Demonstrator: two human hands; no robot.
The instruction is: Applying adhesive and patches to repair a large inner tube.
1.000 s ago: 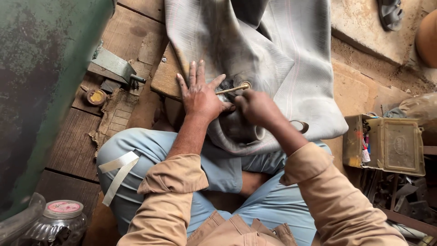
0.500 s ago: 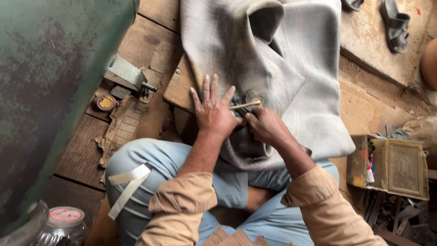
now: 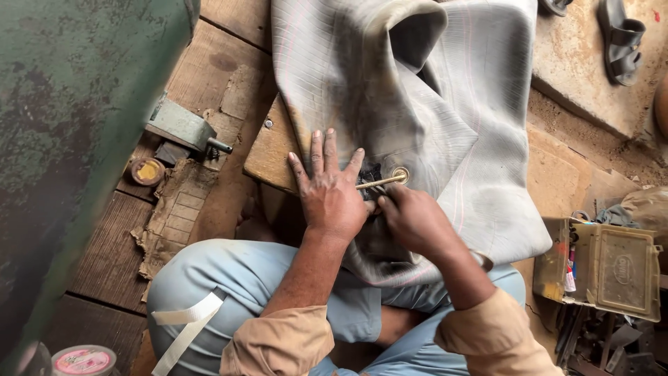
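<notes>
Worn wooden floorboards [image 3: 104, 257] are seen under daylight; a green painted metal surface [image 3: 62, 139] rises far left of the hands, a concrete slab [image 3: 577, 76] beyond them.

A worn plank floor [image 3: 118, 257] is carrying everything. A wooden board [image 3: 271, 150] is lying at centre, a grey metal block [image 3: 182, 127] and 1 small round tin [image 3: 147, 170] at left, an open metal box [image 3: 612, 268] at right.

grey rubber tube [image 3: 445, 139] with faint pink lines and a black scuffed patch, brass-coloured valve stem [image 3: 381, 182], pale blue trousers [image 3: 229, 278], tan sleeves [image 3: 285, 345], olive metal box [image 3: 612, 268], brown wooden floor [image 3: 209, 63], green drum [image 3: 69, 139]
</notes>
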